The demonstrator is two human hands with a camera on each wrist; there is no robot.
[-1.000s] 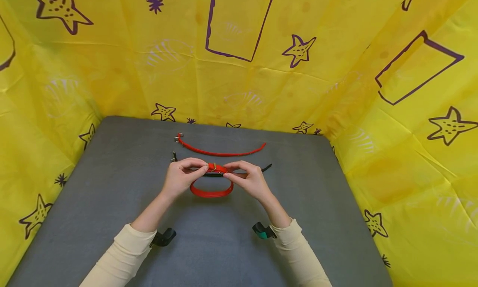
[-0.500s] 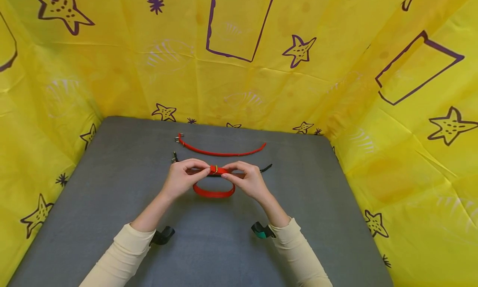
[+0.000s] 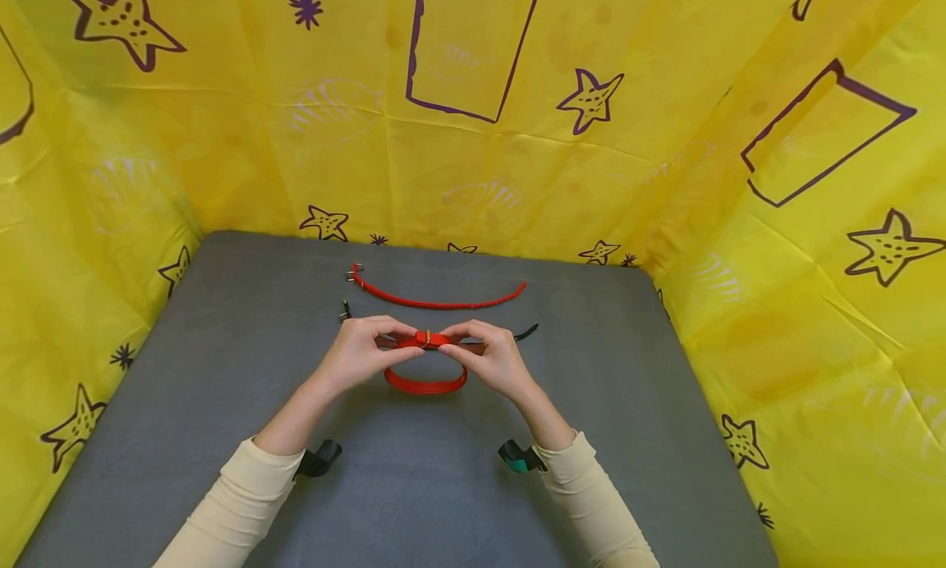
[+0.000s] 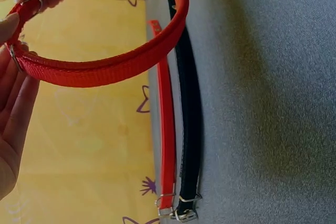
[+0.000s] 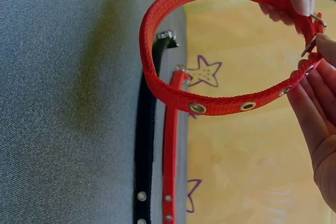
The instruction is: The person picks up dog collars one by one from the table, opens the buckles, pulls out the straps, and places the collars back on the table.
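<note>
A red pet collar (image 3: 426, 386) is closed into a loop and held up over the grey table, its band hanging below both hands. My left hand (image 3: 360, 353) holds it just left of the buckle (image 3: 428, 339), thumb low and fingertips above. On the other side, my right hand (image 3: 497, 359) pinches the strap between thumb and fingers. In the right wrist view, metal eyelets (image 5: 248, 106) run along the band, and the strap passes through the metal hardware at the fingertips. The left wrist view shows the ribbed outer face of the loop (image 4: 105, 71). The strap's tip is partly hidden by fingers.
Behind the hands a black collar (image 4: 190, 114) lies stretched out on the grey table (image 3: 613, 387), partly covered in the head view. Farther back lies a second, thinner red collar (image 3: 443, 305), unbuckled. Yellow patterned cloth (image 3: 480, 166) walls in the back and sides.
The red collar has shifted slightly right. My left thumb has slid lower and to the right, parting from the fingertips beside the buckle. My right hand stays nearly still.
</note>
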